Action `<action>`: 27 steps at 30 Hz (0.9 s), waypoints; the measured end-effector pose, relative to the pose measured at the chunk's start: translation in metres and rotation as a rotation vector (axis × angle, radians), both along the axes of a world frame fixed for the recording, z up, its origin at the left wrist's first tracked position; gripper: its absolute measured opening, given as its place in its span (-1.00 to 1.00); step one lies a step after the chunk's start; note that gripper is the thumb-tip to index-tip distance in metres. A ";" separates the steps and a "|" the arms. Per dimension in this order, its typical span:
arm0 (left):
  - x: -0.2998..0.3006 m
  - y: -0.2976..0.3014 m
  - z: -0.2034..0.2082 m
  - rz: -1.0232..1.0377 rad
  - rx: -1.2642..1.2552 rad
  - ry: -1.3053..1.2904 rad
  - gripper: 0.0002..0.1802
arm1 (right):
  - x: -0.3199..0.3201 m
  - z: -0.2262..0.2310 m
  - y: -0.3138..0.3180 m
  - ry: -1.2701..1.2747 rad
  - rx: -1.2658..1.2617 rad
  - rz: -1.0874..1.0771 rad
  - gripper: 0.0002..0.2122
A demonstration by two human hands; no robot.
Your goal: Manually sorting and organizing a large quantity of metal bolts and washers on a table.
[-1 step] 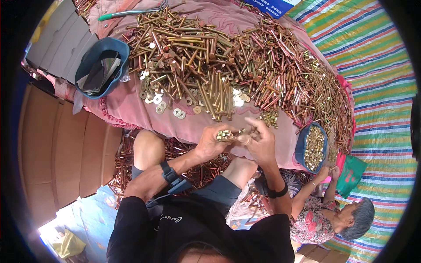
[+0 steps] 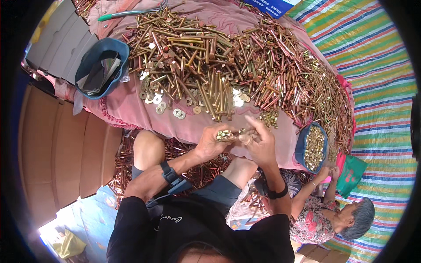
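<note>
My left hand (image 2: 213, 141) is closed round a small bundle of brass-coloured metal sleeves (image 2: 224, 135), their open ends facing up. Close beside it, my right hand (image 2: 258, 141) pinches at the end of a small metal piece (image 2: 241, 130) that sticks out from the bundle, its index finger lifted and slightly blurred. Beyond my hands several long bolts (image 2: 218, 94) lie side by side at the near edge of a big heap of bolts (image 2: 188, 52). Loose washers (image 2: 178, 113) are scattered to the left, and small nuts (image 2: 269, 118) lie to the right.
A heap of metal sleeves (image 2: 285, 65) covers the right of the pink cloth (image 2: 131, 109). A blue tub of nuts (image 2: 314, 149) stands at right, another blue tub (image 2: 101, 68) at left. Cardboard boxes (image 2: 66, 149) line the left. A co-worker (image 2: 315, 215) sits at lower right.
The fingers of my right hand have shifted slightly at the metal piece. My left hand and the bundle stay where they were.
</note>
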State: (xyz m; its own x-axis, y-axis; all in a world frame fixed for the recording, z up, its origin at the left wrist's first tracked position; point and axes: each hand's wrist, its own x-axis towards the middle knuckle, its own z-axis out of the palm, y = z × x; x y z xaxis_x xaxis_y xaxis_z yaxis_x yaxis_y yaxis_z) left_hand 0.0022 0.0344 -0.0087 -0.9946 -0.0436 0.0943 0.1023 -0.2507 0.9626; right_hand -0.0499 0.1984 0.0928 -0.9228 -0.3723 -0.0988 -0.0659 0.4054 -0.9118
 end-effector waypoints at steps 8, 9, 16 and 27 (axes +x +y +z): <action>-0.001 -0.003 0.005 -0.049 0.003 -0.042 -0.71 | -0.008 -0.027 0.014 0.266 -0.125 0.146 -0.79; -0.002 -0.005 0.004 -0.051 -0.073 -0.021 -0.76 | -0.006 -0.028 0.014 0.271 -0.129 0.144 -0.79; -0.003 -0.006 0.005 -0.096 -0.043 -0.032 -0.82 | 0.001 -0.021 0.006 0.094 -0.228 0.009 -0.71; -0.002 -0.011 0.006 -0.104 -0.089 -0.014 -0.82 | -0.003 -0.025 0.011 0.273 -0.209 0.149 -0.76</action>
